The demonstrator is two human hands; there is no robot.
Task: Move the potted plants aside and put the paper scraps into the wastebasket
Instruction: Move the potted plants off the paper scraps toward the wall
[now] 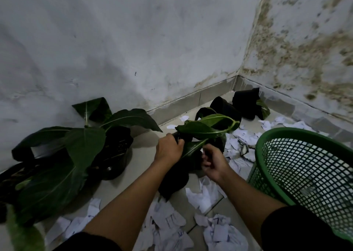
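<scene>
A potted plant in a soft black bag [177,176] with long green leaves [202,128] is held up over the floor in the middle. My left hand [169,148] grips the bag's top rim on the left, and my right hand [214,160] grips it on the right. White paper scraps [206,195] lie scattered on the tiled floor below and around it. A green mesh wastebasket [305,166] stands at the right, tilted toward me, its inside looking empty.
Larger potted plants in black bags [112,153] stand at the left against the wall. Two more black bag pots [225,107] [246,101] sit in the far corner. Stained walls close the corner behind and to the right.
</scene>
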